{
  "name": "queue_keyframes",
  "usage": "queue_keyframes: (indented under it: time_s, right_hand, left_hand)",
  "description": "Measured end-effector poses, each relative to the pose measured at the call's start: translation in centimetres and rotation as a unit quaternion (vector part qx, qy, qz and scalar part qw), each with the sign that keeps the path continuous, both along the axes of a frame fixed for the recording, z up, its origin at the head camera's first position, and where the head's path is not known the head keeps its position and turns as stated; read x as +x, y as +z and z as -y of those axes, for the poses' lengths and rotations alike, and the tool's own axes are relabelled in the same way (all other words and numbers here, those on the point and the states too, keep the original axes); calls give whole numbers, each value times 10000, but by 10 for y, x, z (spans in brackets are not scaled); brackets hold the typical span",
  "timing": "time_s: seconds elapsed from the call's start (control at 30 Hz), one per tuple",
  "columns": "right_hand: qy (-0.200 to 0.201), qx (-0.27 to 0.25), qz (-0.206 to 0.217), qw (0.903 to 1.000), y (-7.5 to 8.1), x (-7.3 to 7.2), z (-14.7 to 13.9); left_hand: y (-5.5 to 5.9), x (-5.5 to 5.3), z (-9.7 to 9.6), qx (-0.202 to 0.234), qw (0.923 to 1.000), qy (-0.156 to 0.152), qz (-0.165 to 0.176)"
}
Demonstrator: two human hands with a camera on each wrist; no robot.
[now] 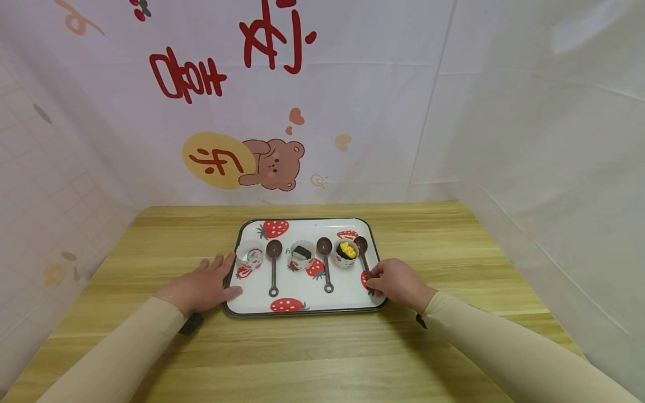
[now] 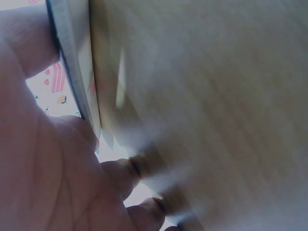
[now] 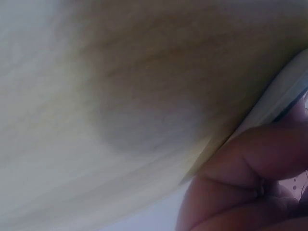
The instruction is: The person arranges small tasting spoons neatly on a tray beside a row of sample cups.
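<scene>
A white strawberry-print tray (image 1: 312,299) with a dark rim lies on the table. My left hand (image 1: 201,285) rests at its left edge, thumb over the rim and fingers fairly straight along the outside. At the right edge my right hand (image 1: 400,284) pinches the handle of the right brown spoon (image 1: 360,244), whose handle end is hidden by the fingers. In the right wrist view the curled fingers (image 3: 231,187) lie against the tray's side. Two more spoons, a left one (image 1: 274,249) and a middle one (image 1: 325,246), lie on the tray.
Three patterned paper cups stand on the tray: a left cup (image 1: 250,256), a middle cup (image 1: 302,263) with a black-and-white sushi piece, and a right cup (image 1: 346,261) with a yellow-topped dark piece. White curtains (image 1: 383,112) enclose the wooden table (image 1: 312,358).
</scene>
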State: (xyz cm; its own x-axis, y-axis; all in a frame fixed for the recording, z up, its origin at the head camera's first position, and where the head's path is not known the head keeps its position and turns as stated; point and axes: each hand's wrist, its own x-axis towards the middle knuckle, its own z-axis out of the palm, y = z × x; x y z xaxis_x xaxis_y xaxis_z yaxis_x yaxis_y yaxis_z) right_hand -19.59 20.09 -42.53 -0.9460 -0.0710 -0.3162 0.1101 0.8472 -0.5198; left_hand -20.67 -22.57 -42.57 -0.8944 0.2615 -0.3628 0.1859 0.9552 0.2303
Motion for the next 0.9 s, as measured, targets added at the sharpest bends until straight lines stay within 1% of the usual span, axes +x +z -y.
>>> queue_keyframes:
  time_s: [0.2, 0.47, 0.73, 0.9]
  right_hand:
    - [31, -32, -91, 9999, -1, 0, 0]
    - [-80, -217, -99, 9997, -1, 2, -2]
    - [40, -317, -528, 9981, -3, 2, -6]
    - [40, -597, -588, 9965, 1, 3, -7]
  left_hand:
    - [0, 0, 0, -21, 10000, -4, -6]
    - [-2, -1, 0, -29, 10000, -29, -47]
    - [-2, -1, 0, -73, 10000, -8, -40]
    - [-1, -1, 0, -92, 10000, -6, -37]
